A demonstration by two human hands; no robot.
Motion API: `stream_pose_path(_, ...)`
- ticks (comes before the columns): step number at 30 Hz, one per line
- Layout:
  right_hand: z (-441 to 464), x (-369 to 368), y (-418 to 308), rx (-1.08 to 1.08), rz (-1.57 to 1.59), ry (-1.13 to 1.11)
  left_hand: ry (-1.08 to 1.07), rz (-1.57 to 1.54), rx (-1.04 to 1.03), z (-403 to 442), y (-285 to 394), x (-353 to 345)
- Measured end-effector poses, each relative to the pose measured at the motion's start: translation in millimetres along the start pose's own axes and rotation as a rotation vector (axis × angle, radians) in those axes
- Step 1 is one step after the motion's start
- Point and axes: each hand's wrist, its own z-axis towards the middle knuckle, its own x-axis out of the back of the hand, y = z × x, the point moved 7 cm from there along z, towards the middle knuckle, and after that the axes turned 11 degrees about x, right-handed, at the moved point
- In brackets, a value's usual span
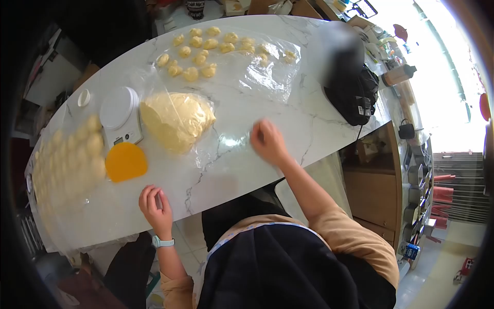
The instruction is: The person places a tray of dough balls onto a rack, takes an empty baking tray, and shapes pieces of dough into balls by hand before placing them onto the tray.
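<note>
A large mass of yellow dough [175, 117] under clear plastic lies on the marble table [247, 177]. My left hand [155, 206], with a watch on the wrist, is at the table's near edge with its fingers curled, below an orange scraper [126, 161]. To the right of the dough, my right hand [266, 139] is closed over the tabletop; whatever its fingers hold, if anything, is hidden. A white scale [121, 114] stands left of the dough. Small dough pieces [198, 58] are scattered on plastic at the back. Rows of dough balls [69, 154] lie under plastic at the left.
A black bag [355, 95] sits at the table's right end, beside a blurred area. A small white ring-shaped item [84, 98] is near the left back edge. Beyond the table's right end are a bottle [399, 75] and a wooden cabinet [373, 190].
</note>
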Motion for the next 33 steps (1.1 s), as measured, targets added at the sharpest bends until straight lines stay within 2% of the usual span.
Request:
stream_pose_path(2,-43,7,-10,0.01,0.163,-0.115,-0.032,-0.079,-0.003,14,13,0)
stream_pose_path(3,-44,24,5,0.005,0.119,-0.067,-0.05,-0.126,0.001,21,22,-1)
stream_pose_path(5,-41,51,35,-0.024,0.037,0.027,-0.057,-0.091,-0.127,44,56,-4)
stream_pose_path(6,-19,57,29,0.033,-0.19,0.078,-0.054,-0.08,-0.207,56,75,-7)
stream_pose_path(9,21,15,9,0.096,-0.085,0.112,-0.044,0.015,-0.358,85,111,-34)
stream_pose_path(11,-11,-9,-7,0.047,-0.042,-0.076,-0.087,0.016,-0.315,95,103,-54)
stream_pose_path(13,-47,16,0,-0.059,0.179,-0.073,-0.101,0.005,-0.261,101,92,-70)
stream_pose_path(16,-32,58,39,0.071,-0.104,0.074,-0.09,-0.028,-0.188,102,75,-78)
stream_pose_path(19,17,36,31,0.07,-0.158,0.165,-0.069,-0.061,-0.174,99,78,-81)
stream_pose_path(21,4,10,5,0.043,-0.012,0.033,-0.072,-0.047,-0.186,101,78,-78)
stream_pose_path(22,-14,11,-4,-0.046,0.011,-0.095,-0.073,-0.039,-0.187,104,79,-78)
stream_pose_path(25,-52,51,-4,-0.042,-0.038,0.167,-0.072,-0.026,-0.175,103,78,-79)
stream_pose_path(26,-57,54,5,-0.023,-0.049,0.052,-0.07,-0.025,-0.177,102,78,-78)
stream_pose_path(29,-54,65,22,-0.224,0.129,0.018,-0.063,-0.031,-0.19,103,79,-79)
stream_pose_path(32,-29,69,31,-0.297,0.025,0.06,-0.066,-0.031,-0.183,103,78,-78)
stream_pose_path(33,-24,60,34,-0.233,0.134,0.126,-0.073,-0.034,-0.183,103,79,-78)
